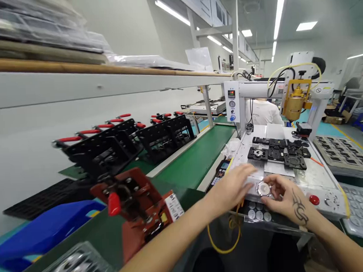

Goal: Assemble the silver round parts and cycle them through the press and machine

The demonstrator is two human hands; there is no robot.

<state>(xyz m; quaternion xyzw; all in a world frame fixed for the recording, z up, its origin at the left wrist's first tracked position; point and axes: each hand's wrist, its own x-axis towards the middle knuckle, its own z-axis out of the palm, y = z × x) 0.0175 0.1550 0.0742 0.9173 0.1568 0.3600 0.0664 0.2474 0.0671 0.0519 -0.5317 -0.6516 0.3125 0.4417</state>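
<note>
my right fingers (274, 180) pinch a round silver part (263, 189) | my left fingers (244, 170), loosely parted, empty, hover beside it | black fixtures (277, 154) lie beyond

Pale wall (29, 158), long shelf (77, 86), lit ceiling tubes (280, 13).

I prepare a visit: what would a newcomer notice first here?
Probably the red fixture, large in the left foreground, and the blue piece at lower left. Next comes the gold tool on the white machine at right. Nearer, the right hand holds a round part.
</note>
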